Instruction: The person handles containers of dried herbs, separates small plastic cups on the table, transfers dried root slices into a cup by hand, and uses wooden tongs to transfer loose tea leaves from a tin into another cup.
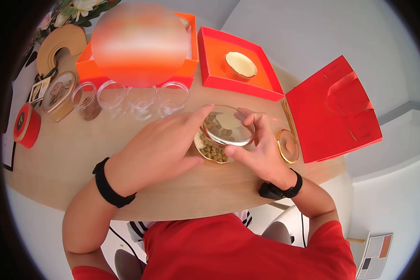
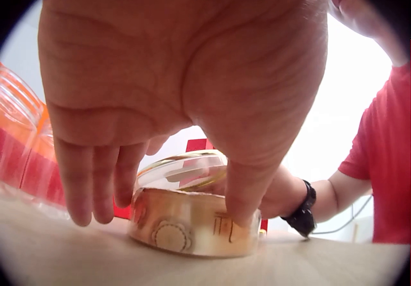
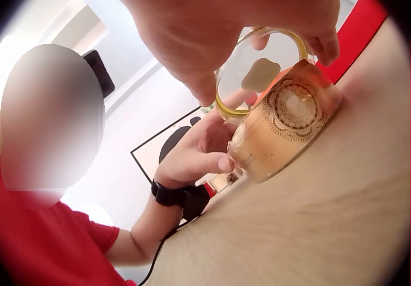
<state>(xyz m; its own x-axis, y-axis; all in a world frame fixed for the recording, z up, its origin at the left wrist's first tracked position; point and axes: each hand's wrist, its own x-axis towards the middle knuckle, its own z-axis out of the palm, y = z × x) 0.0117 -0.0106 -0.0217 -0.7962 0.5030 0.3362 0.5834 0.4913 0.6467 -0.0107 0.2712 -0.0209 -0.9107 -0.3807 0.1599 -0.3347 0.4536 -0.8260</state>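
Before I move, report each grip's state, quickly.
Left grip: open, beside the gold-patterned container.
Right grip: closed, holding the clear lid by its rim.

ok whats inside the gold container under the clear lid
Small greenish-brown pieces show in the gold container, some directly, others through the clear lid the right hand holds. Anything beneath the top layer is covered.

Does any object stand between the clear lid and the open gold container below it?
Nothing visible does: the right grip holds the clear lid tilted over the gold container, and the left grip is beside the container.
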